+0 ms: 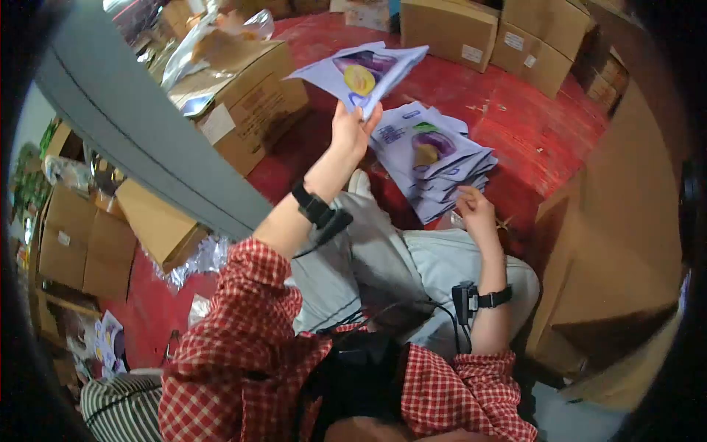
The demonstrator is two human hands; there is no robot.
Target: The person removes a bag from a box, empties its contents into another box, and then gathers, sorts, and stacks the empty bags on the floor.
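My left hand [353, 134] is raised ahead of me, its fingers pinched on the near corner of a flat printed bag [368, 62]. The bag is thin and lilac, with a picture of a purple fruit and a cut yellow one. Below and to its right lies a loose, fanned pile of similar bags [434, 151], their edges overlapping. My right hand [477, 214] is at the near right edge of this pile, fingers loosely bent and somewhat apart. Both wrists carry black strapped devices.
Cardboard boxes stand at the back [449, 29] and the left [254, 103]. A tall carton [618, 228] is close on my right. A grey post [140, 118] slants across the left. The floor [515, 125] is red; a striped cushion [121, 412] is at lower left.
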